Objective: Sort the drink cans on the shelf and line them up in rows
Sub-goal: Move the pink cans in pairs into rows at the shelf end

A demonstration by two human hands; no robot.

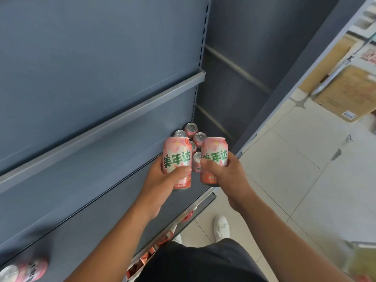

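Mid-carry: left hand (162, 180) and right hand (224, 173) each curl fingers round a pink can (176, 151); next, I'd stand both by the twelve-o'clock cluster (191, 128)

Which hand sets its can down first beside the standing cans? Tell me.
Probably the left hand: its can hangs over bare shelf beside the standing cans; the right hand's can sits at the shelf's end.
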